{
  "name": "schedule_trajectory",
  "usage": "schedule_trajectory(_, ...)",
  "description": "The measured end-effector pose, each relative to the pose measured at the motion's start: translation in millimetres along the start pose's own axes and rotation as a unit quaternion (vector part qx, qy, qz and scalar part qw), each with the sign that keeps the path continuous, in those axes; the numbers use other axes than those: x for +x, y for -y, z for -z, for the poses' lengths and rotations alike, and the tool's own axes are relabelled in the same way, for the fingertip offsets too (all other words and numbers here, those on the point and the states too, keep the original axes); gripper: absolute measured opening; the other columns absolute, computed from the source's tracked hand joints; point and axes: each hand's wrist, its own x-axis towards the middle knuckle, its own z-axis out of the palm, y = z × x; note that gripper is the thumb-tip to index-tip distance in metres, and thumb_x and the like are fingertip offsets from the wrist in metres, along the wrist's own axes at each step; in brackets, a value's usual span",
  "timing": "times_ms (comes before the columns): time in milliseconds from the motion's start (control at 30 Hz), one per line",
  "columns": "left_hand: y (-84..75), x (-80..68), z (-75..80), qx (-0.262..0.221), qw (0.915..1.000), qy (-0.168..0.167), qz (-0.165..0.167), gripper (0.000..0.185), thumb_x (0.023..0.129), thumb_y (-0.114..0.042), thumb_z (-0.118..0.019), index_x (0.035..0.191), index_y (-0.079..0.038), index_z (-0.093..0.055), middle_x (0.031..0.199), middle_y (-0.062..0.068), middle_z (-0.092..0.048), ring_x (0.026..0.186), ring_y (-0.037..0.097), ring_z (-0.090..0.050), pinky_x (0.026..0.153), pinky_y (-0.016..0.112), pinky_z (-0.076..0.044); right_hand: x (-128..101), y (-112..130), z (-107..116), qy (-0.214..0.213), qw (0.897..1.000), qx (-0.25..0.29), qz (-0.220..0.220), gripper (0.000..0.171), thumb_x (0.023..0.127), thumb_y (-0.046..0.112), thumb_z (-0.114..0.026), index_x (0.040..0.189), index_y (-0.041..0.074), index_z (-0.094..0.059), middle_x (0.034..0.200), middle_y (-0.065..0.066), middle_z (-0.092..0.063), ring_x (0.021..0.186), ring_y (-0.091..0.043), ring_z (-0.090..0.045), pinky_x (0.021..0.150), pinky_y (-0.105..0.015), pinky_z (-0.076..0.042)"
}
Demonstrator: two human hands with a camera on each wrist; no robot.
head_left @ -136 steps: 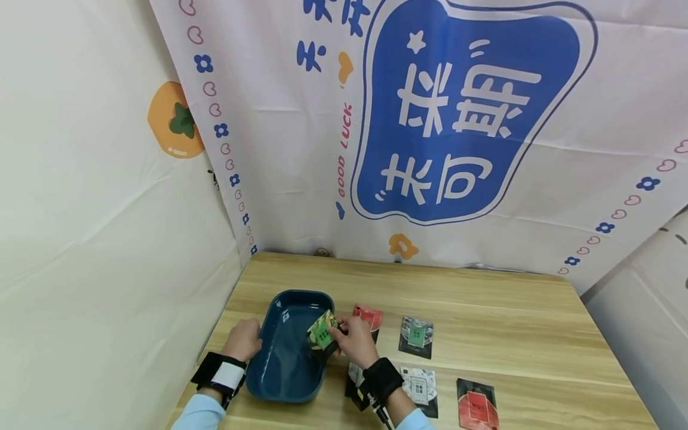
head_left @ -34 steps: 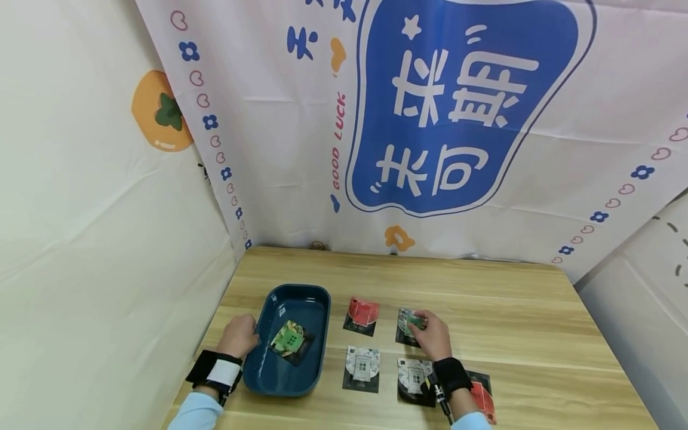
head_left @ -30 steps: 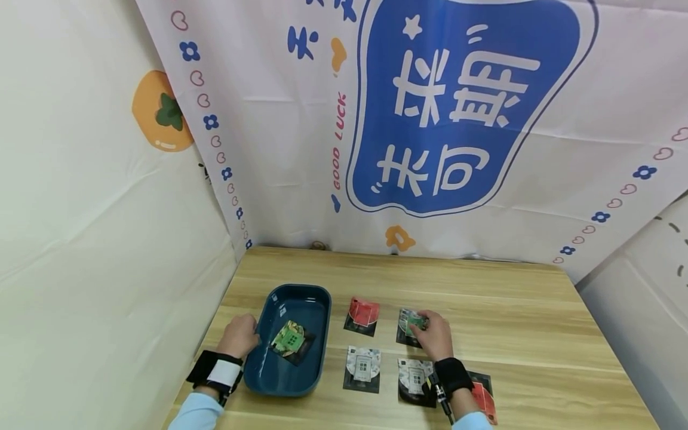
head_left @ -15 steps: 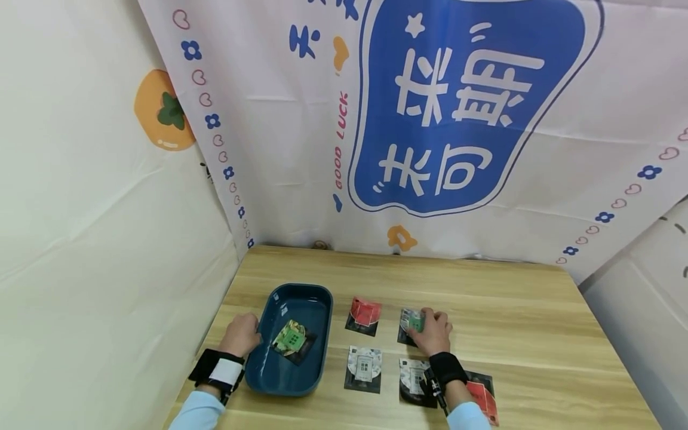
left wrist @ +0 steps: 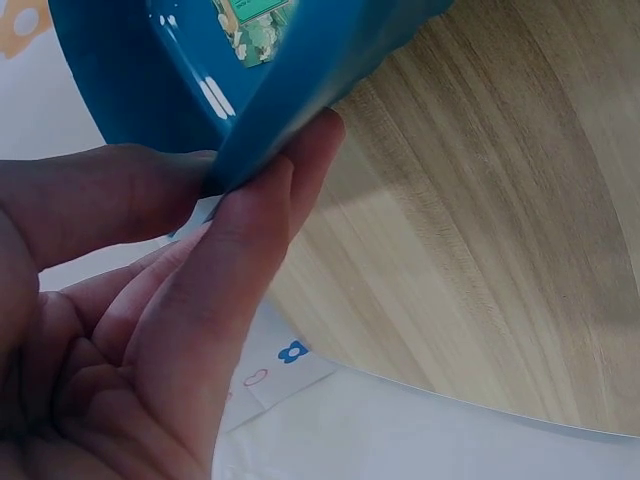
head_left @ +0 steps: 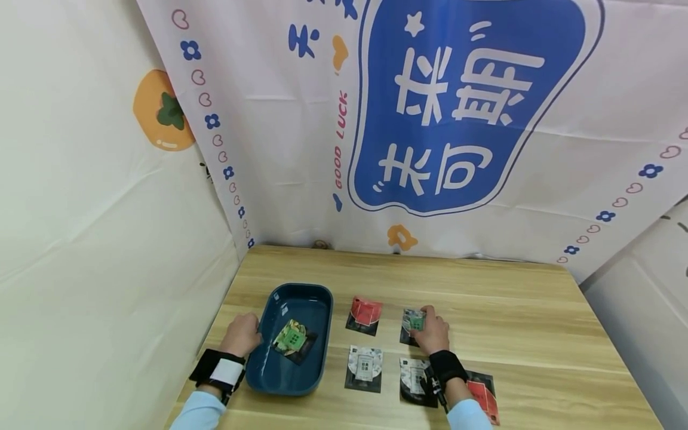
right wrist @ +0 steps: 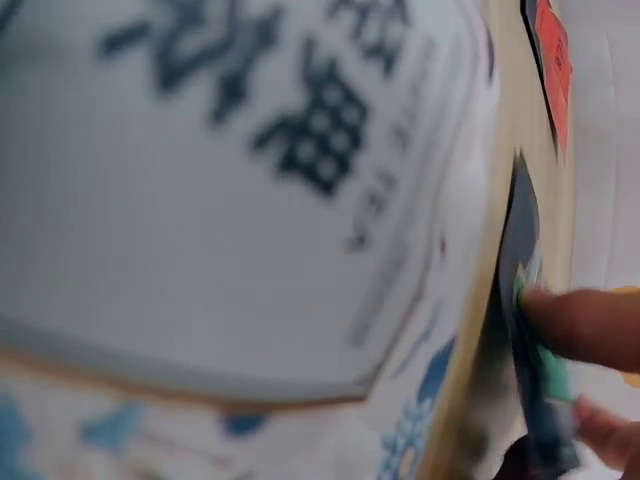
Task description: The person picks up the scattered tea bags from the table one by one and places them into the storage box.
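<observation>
Head view: left hand [head_left: 240, 334] grips the near-left rim of the blue tray [head_left: 317, 298]; right hand [head_left: 432, 334] pinches the green packet [head_left: 414, 322] on the table [head_left: 510, 310]. Left wrist view — thumb and fingers [left wrist: 250, 230] clamp the tray wall. Right wrist view, blurred — fingertips [right wrist: 580, 325] press the green packet's edge.

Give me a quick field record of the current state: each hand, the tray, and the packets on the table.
left hand: grips the left rim of the blue tray
right hand: pinches the green-label packet, far row
tray contents: one green packet
red packet: on the table, far row, beside the tray
near row: two white-label packets, and a red one partly hidden by the right forearm
</observation>
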Motion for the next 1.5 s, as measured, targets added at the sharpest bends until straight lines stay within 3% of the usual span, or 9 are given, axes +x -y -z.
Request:
schedule_trajectory(133,1.0,0.1,-2.1,-0.003,1.0000,-0.001,0.002,0.049,0.083,0.005,-0.064,0.057,-0.017,-0.028,0.055,-0.005,-0.021,0.050,0.011,-0.021,0.050,0.026,-0.021,0.9,-4.8,0.9,-0.010,0.999,0.040,0.034,0.052,0.082,-0.005,-0.067,0.131,-0.002,-0.048,0.091,-0.029,-0.061,0.070,-0.033,-0.054,0.063,-0.042,-0.043)
schedule_trajectory(333,1.1,-2.4,-2.3,-0.005,1.0000,0.005,0.001,0.048,0.083,0.005,-0.064,0.058,-0.016,-0.029,0.055,-0.005,-0.021,0.051,0.012,-0.022,0.051,0.027,-0.022,-1.7,-10.6,4.8,-0.025,0.994,0.104,0.006,0.068,0.093,-0.008,-0.053,0.153,0.004,-0.024,0.052,-0.007,-0.035,0.044,-0.014,-0.022,0.050,-0.030,-0.024)
schedule_trajectory(400,0.4,-2.7,-1.1,-0.001,1.0000,0.006,0.003,0.048,0.083,0.005,-0.064,0.058,-0.016,-0.029,0.055,-0.005,-0.021,0.051,0.012,-0.022,0.051,0.027,-0.022,-2.3,-9.3,8.3,-0.036,0.992,0.119,-0.006,0.068,0.096,-0.006,-0.050,0.154,0.005,-0.016,0.053,-0.001,-0.032,0.045,-0.013,-0.021,0.051,-0.030,-0.023)
schedule_trajectory(500,-0.5,-2.9,0.5,0.000,1.0000,0.002,0.002,0.047,0.083,0.004,-0.064,0.058,-0.016,-0.029,0.056,-0.005,-0.021,0.051,0.012,-0.022,0.052,0.027,-0.021,-1.8,-5.8,14.0,-0.064,0.988,0.137,-0.009,0.062,0.098,-0.004,-0.048,0.150,0.000,-0.014,0.056,-0.006,-0.035,0.046,-0.019,-0.024,0.053,-0.033,-0.024)
schedule_trajectory(700,0.3,-3.8,1.2,-0.003,1.0000,-0.003,-0.002,0.047,0.083,0.005,-0.064,0.058,-0.016,-0.030,0.055,-0.005,-0.022,0.051,0.012,-0.023,0.051,0.027,-0.022,-3.9,0.3,20.2,-0.093,0.991,0.100,0.007,0.030,0.095,0.001,-0.059,0.119,-0.014,-0.050,0.083,-0.030,-0.060,0.071,-0.041,-0.059,0.065,-0.045,-0.044)
schedule_trajectory(800,0.6,-3.2,0.2,-0.003,1.0000,-0.004,-0.001,0.047,0.083,0.005,-0.064,0.058,-0.016,-0.030,0.055,-0.005,-0.022,0.050,0.012,-0.023,0.051,0.027,-0.022,-5.0,2.9,20.7,-0.087,0.991,0.096,0.009,0.013,0.094,0.004,-0.063,0.098,-0.009,-0.061,0.076,-0.024,-0.059,0.063,-0.032,-0.053,0.061,-0.039,-0.039)
schedule_trajectory(900,0.7,-2.4,-0.4,-0.001,1.0000,-0.007,-0.002,0.046,0.082,0.005,-0.064,0.058,-0.015,-0.030,0.055,-0.005,-0.022,0.050,0.012,-0.024,0.051,0.027,-0.022,-5.1,5.5,20.6,-0.092,0.990,0.103,0.007,0.011,0.095,0.005,-0.062,0.092,-0.006,-0.064,0.067,-0.017,-0.057,0.055,-0.019,-0.043,0.058,-0.032,-0.032)
schedule_trajectory(1167,2.9,-3.5,-0.7,-0.002,0.9999,-0.010,-0.008,0.047,0.083,0.005,-0.064,0.059,-0.015,-0.029,0.056,-0.005,-0.020,0.052,0.012,-0.021,0.052,0.027,-0.021,-4.8,13.7,19.5,-0.088,0.989,0.120,0.004,0.015,0.097,0.005,-0.058,0.087,-0.005,-0.062,0.063,-0.009,-0.052,0.054,-0.016,-0.040,0.056,-0.029,-0.032)
schedule_trajectory(1500,0.9,-3.1,0.1,-0.005,0.9999,-0.009,-0.007,0.047,0.082,0.007,-0.062,0.058,-0.016,-0.028,0.055,-0.005,-0.021,0.050,0.011,-0.022,0.051,0.026,-0.021,-4.3,26.6,19.5,-0.087,0.988,0.129,-0.009,0.016,0.097,0.009,-0.059,0.091,-0.005,-0.066,0.074,-0.016,-0.063,0.059,-0.016,-0.046,0.058,-0.030,-0.036)
